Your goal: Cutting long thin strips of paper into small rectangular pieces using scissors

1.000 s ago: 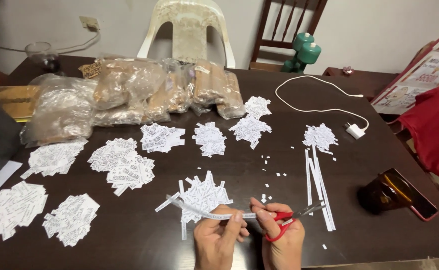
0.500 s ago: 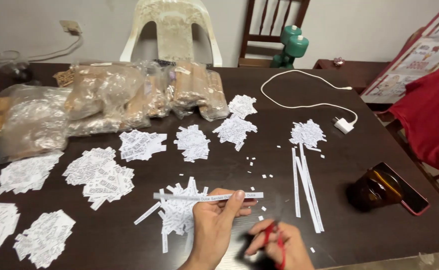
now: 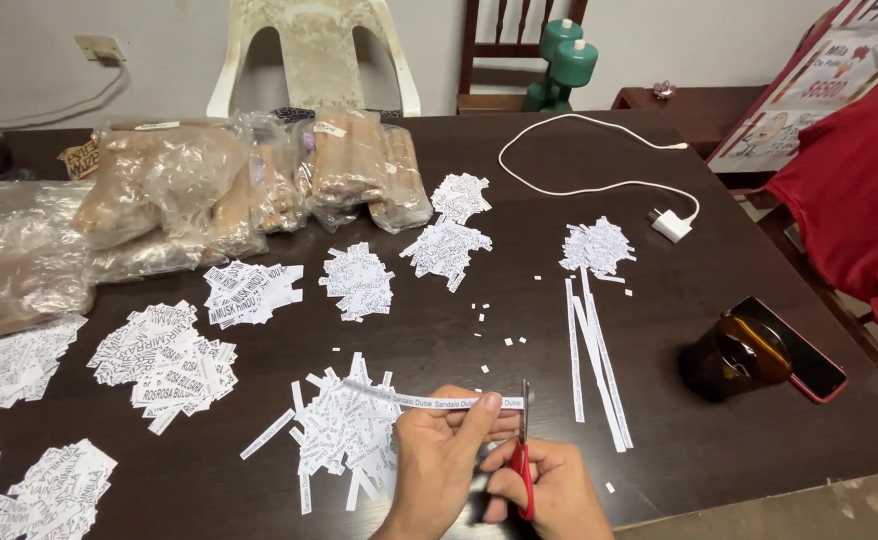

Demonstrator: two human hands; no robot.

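Currently mid-cut: left hand (image 3: 437,462) fingers pinch the printed paper strip (image 3: 429,398) at the near desk (image 3: 519,180) edge, right hand (image 3: 551,492) fingers closed through the red scissors (image 3: 524,450), blades up at the strip's right end. Next snip needs the strip fed right, square to the blades. Cut pile (image 3: 344,430) just left, long strips (image 3: 594,360) right, bare room between

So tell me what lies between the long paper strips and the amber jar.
Head view: between the long paper strips and the amber jar there is only bare dark table.
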